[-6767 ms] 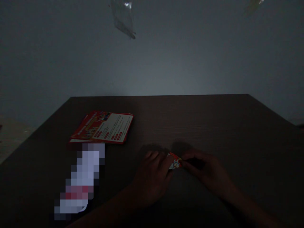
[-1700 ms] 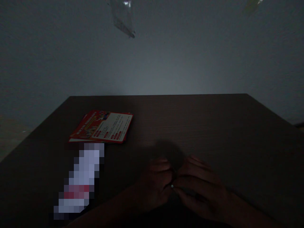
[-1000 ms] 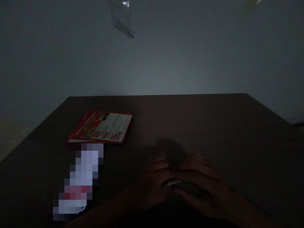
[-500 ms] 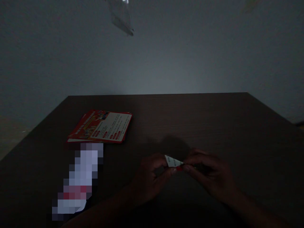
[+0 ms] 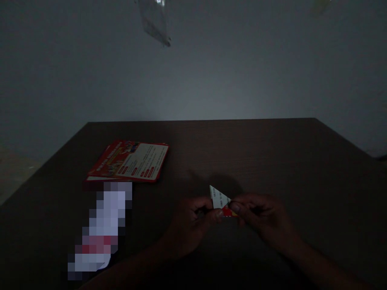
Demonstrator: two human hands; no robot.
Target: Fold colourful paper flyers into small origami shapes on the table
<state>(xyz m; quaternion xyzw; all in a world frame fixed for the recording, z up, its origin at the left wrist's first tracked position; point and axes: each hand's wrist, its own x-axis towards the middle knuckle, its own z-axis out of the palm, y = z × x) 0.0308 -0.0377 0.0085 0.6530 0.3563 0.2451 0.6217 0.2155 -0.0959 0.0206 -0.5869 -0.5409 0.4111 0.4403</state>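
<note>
Between my two hands is a small piece of folded paper (image 5: 220, 197), held above the table near its front. A white printed triangle points upward on it, with a red and yellow strip showing along the bottom. My left hand (image 5: 193, 225) pinches its left side between thumb and fingers. The thumb and fingertips of my right hand (image 5: 266, 215) are closed on its right corner. Part of the paper is hidden behind the fingertips.
A stack of red and white printed sheets (image 5: 130, 161) lies at the left of the dark wooden table (image 5: 242, 149). In front of it is a bright pixelated object (image 5: 104, 225), close to my left forearm. A pale wall (image 5: 211, 72) stands behind, with a clear plastic pouch (image 5: 154, 24) on it.
The paper has tilted so that more of its white triangle and red strip face me. My right fingers have shifted slightly around its right corner.
</note>
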